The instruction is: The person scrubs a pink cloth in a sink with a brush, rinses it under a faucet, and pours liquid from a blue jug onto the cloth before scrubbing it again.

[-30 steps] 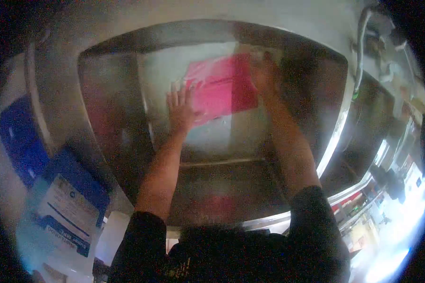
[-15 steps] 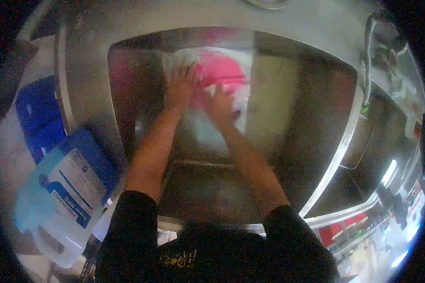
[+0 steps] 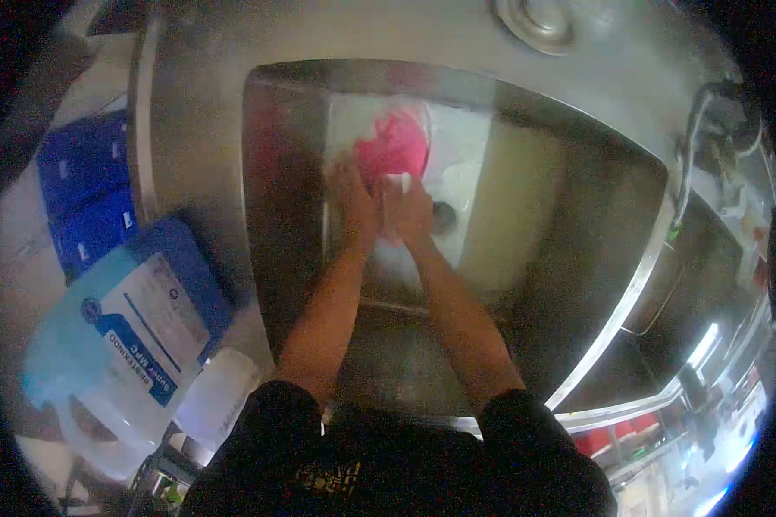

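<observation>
A pink, crumpled cloth-like piece (image 3: pixel 395 145) lies on a white board (image 3: pixel 457 164) down in the metal sink. My right hand (image 3: pixel 411 211) is closed around a small white thing, possibly a brush or pad, held against the near edge of the pink piece. Close beside it on the left, my left hand (image 3: pixel 353 202) touches the pink piece's near-left edge; its fingers are smeared by motion. A dark round spot (image 3: pixel 443 217) shows on the board just right of my right hand. Pale foam or wet cloth lies below my hands, too blurred to tell which.
A large jug (image 3: pixel 138 336) with a blue-and-white label stands left of the sink, a white container (image 3: pixel 220 392) beside it. Blue boxes (image 3: pixel 86 189) sit farther left. A tap (image 3: pixel 694 155) rises on the right by a second basin (image 3: pixel 638 345). The sink's metal rim (image 3: pixel 608 327) curves around my arms.
Both hands have come closer together and nearer to me. My left hand, earlier spread flat on the board, has moved to the pink piece, which has become bunched up. The camera view has shifted slightly.
</observation>
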